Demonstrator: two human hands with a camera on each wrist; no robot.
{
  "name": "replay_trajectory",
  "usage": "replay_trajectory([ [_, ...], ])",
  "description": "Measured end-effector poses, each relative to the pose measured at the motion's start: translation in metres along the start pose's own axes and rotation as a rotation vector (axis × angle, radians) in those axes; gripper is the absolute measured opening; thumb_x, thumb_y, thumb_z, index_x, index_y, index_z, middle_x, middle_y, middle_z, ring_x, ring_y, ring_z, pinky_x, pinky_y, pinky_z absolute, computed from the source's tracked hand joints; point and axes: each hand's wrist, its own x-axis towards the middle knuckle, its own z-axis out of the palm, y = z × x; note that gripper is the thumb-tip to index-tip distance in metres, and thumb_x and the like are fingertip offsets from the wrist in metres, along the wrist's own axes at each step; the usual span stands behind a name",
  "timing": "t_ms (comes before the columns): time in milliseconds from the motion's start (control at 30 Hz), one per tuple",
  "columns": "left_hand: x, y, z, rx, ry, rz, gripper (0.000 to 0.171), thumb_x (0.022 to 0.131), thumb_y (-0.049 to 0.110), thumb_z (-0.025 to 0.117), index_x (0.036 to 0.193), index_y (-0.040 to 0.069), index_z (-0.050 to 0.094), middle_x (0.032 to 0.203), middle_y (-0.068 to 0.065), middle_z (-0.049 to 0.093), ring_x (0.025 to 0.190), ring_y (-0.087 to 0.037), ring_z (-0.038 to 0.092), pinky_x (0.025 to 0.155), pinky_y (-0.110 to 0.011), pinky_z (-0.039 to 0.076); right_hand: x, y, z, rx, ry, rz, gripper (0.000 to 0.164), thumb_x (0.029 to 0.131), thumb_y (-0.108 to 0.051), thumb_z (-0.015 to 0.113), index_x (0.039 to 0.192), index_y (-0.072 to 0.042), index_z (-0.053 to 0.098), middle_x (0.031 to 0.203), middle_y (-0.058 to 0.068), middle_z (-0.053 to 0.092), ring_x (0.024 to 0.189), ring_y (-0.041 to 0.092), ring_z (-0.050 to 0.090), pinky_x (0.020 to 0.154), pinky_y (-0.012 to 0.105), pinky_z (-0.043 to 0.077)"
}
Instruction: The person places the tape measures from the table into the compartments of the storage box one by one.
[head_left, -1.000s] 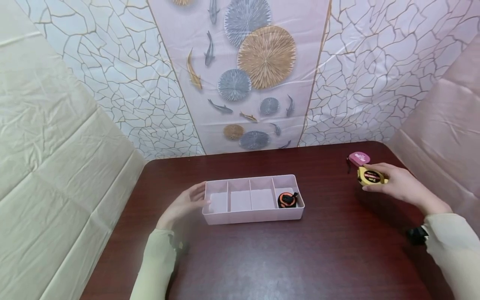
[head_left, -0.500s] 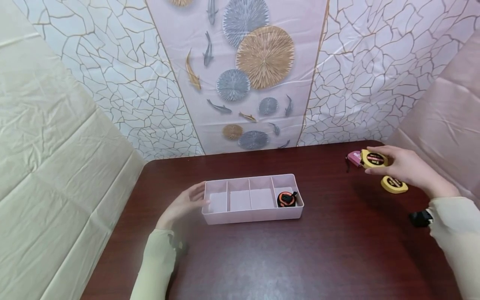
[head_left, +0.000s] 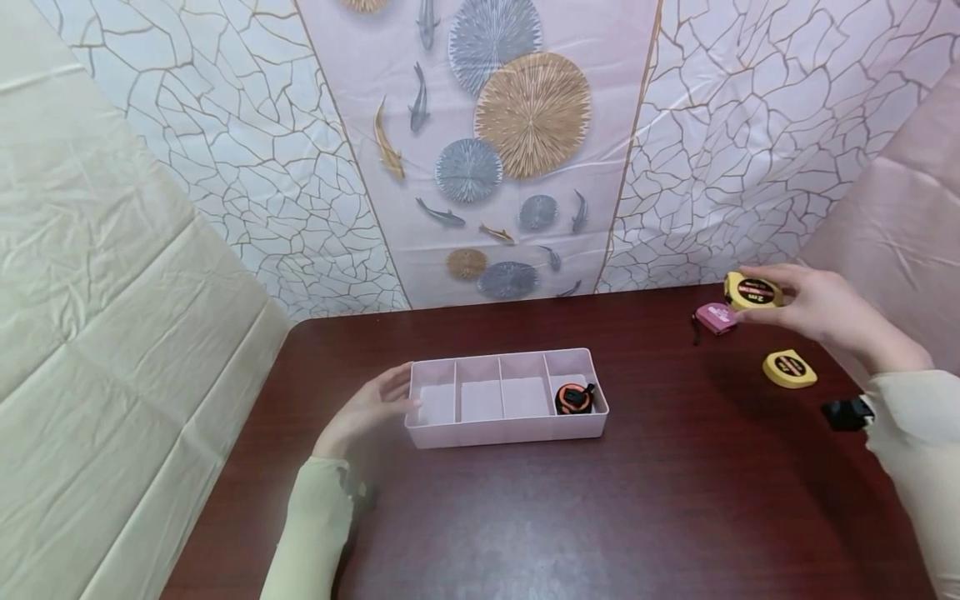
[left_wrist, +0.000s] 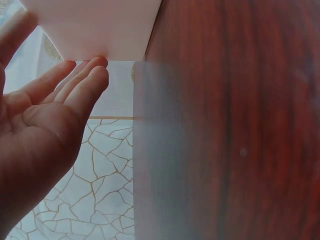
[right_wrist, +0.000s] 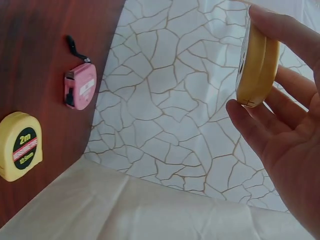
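In my head view, a dark red-brown table (head_left: 525, 517) occupies the lower part, cropped by the bottom edge. At centre I see a pale pink tray (head_left: 510, 431) of four compartments; the rightmost contains a black-and-orange tape measure (head_left: 573, 398). My left wrist view crops the tray at the top of the frame, leaving only part of its outside. The left hand (head_left: 367, 412), fingers loosely extended, touches the tray's left end; its sleeve (head_left: 311, 517) is cut off at lower left. The right hand (head_left: 817, 308), at right, holds a yellow tape measure (head_left: 753, 292) between thumb and fingers; my right wrist view presents it nearly edge-on, its label unreadable to me there. On the table at right lie a second yellow tape measure (head_left: 790, 369) and, higher, a pink tape measure (head_left: 716, 318) with a black strap (right_wrist: 75, 49).
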Motion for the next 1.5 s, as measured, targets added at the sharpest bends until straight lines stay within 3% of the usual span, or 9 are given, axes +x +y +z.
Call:
replay_trajectory([
  [600, -0.003, 0.004, 0.000, 0.029, -0.005, 0.000, 0.070, 0.080, 0.025, 0.074, 0.141, 0.026, 0.038, 0.139, 0.006, 0.043, 0.125, -0.014, 0.043, 0.100, -0.037, 0.037, 0.009, -0.014, -0.021, 0.018, 0.009, 0.022, 0.078, 0.076, -0.046, 0.073, 0.141, -0.016, 0.043, 0.135, 0.024, 0.043, 0.112, 0.044, 0.041, 0.089, 0.063, 0.028],
  [1033, -0.002, 0.001, 0.000, 0.018, -0.002, -0.006, 0.070, 0.080, 0.026, 0.074, 0.140, 0.027, 0.039, 0.138, 0.006, 0.044, 0.125, -0.014, 0.043, 0.100, -0.037, 0.037, 0.014, -0.022, -0.027, 0.006, 0.093, -0.013, 0.074, 0.074, -0.042, 0.076, 0.135, -0.011, 0.048, 0.124, 0.021, 0.051, 0.103, 0.036, 0.045, 0.081, 0.054, 0.031],
  [1267, -0.003, 0.001, 0.001, 0.035, 0.009, -0.014, 0.070, 0.079, 0.027, 0.075, 0.139, 0.029, 0.040, 0.137, 0.008, 0.045, 0.124, -0.013, 0.045, 0.099, -0.037, 0.038, 0.016, -0.025, -0.027, 0.016, 0.094, -0.007, 0.073, 0.073, -0.042, 0.077, 0.134, -0.012, 0.050, 0.119, 0.018, 0.051, 0.098, 0.032, 0.044, 0.079, 0.051, 0.031],
  [1500, 0.000, 0.001, 0.000, 0.013, 0.001, -0.007, 0.071, 0.080, 0.024, 0.075, 0.141, 0.026, 0.039, 0.138, 0.005, 0.044, 0.124, -0.014, 0.044, 0.099, -0.038, 0.038, 0.019, -0.031, -0.027, 0.024, 0.091, -0.013, 0.072, 0.073, -0.043, 0.077, 0.132, -0.011, 0.052, 0.117, 0.018, 0.051, 0.103, 0.035, 0.043, 0.081, 0.052, 0.030],
])
